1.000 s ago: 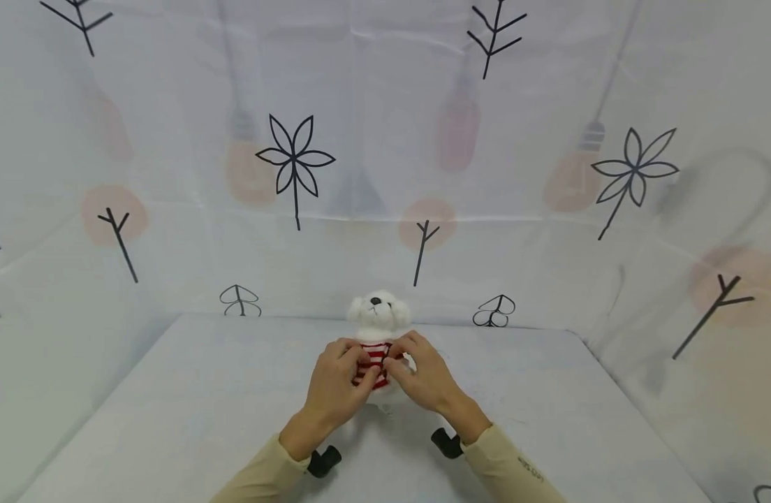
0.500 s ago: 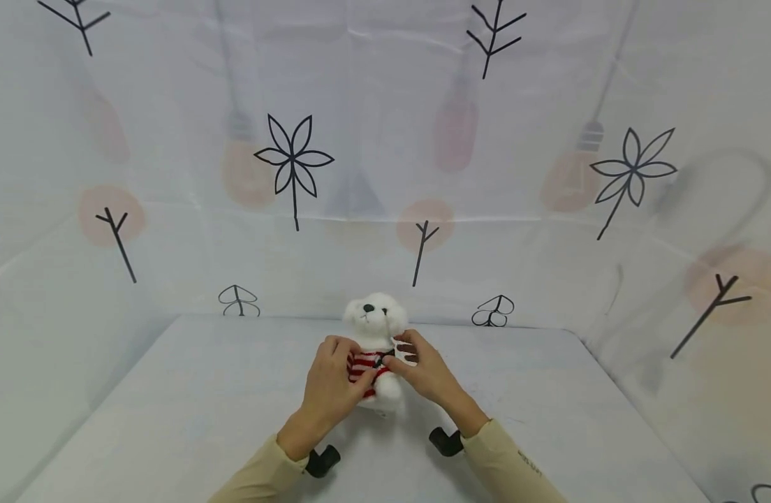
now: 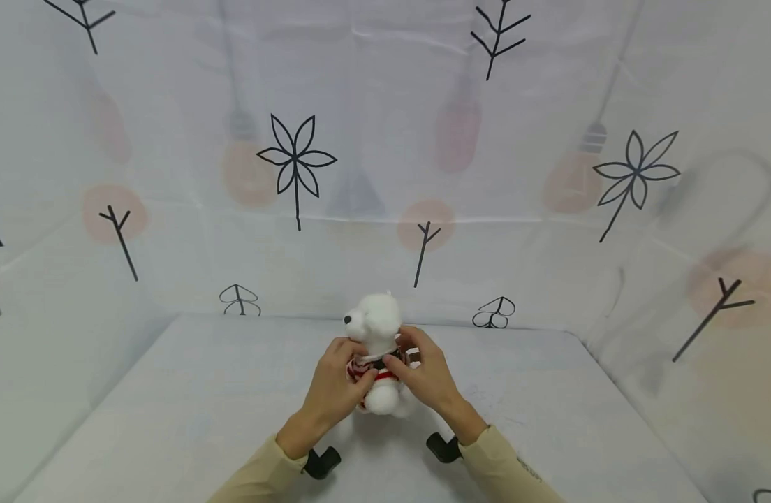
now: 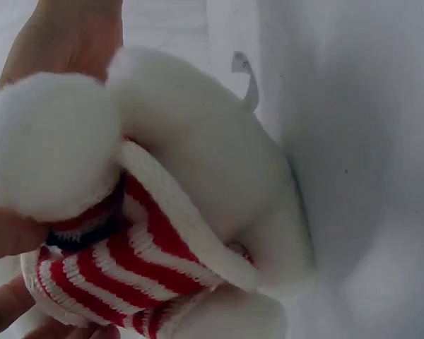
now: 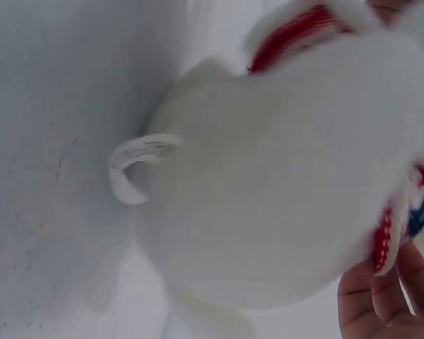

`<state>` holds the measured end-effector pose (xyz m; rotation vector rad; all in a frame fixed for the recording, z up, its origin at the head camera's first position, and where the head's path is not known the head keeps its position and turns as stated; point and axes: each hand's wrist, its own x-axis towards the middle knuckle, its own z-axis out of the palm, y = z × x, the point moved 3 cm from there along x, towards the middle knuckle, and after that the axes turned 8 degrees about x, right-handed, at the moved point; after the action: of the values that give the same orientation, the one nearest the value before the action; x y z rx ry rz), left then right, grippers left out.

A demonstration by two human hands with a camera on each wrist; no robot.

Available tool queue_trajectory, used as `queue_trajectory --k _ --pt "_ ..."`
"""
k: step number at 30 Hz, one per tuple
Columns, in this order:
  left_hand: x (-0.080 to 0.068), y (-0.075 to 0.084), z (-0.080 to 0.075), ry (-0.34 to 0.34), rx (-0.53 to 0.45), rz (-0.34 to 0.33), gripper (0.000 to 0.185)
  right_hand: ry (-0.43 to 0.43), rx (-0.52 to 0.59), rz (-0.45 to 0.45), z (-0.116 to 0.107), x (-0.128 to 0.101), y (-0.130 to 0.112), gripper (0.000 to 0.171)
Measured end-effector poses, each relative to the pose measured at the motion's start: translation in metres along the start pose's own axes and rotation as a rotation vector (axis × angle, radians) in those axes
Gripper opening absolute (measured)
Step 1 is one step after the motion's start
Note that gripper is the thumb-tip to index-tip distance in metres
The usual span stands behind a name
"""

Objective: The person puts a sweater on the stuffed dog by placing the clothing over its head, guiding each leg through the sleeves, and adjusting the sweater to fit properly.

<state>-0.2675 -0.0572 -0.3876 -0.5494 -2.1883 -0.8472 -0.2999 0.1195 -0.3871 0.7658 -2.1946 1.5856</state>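
Two hands meet mid-table (image 3: 172, 419): left hand (image 3: 332, 385) and right hand (image 3: 424, 377) curl round the white plush bear (image 3: 378, 349) — pinching its striped sweater (image 4: 120, 272). Fingertips mostly hidden by fur; bear's face turned left.

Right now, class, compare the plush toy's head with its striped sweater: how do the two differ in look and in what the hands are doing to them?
The head is plain fluffy white with a dark nose, while the striped sweater is knitted in red and white bands. The head stands free above the hands, while the sweater is pinched by the left hand and right hand. Both belong to one toy over the white table.
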Motion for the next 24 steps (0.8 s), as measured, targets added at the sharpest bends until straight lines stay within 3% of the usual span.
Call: queue_trajectory --k 4,9,15,19,22,24 --pt "0.001 0.0 0.001 -0.02 -0.008 -0.022 0.024 0.026 -0.06 -0.022 -0.001 -0.001 0.0 0.034" --pt "0.001 0.007 -0.001 -0.007 0.01 -0.028 0.015 -0.022 -0.097 0.097 -0.001 -0.001 0.003 0.023" --pt "-0.001 0.018 -0.001 0.013 0.099 0.049 0.022 -0.109 -0.101 0.151 0.001 -0.001 0.006 0.034" --pt "-0.002 0.017 -0.001 0.0 0.121 0.047 0.022 -0.136 -0.009 0.166 0.004 -0.002 0.009 0.038" --pt "-0.002 0.014 -0.001 -0.01 0.066 0.039 0.023 -0.133 0.06 0.12 0.005 -0.003 0.008 0.036" --pt "-0.001 0.011 -0.001 -0.002 0.013 0.039 0.024 -0.098 0.07 0.045 0.005 -0.003 0.006 0.032"
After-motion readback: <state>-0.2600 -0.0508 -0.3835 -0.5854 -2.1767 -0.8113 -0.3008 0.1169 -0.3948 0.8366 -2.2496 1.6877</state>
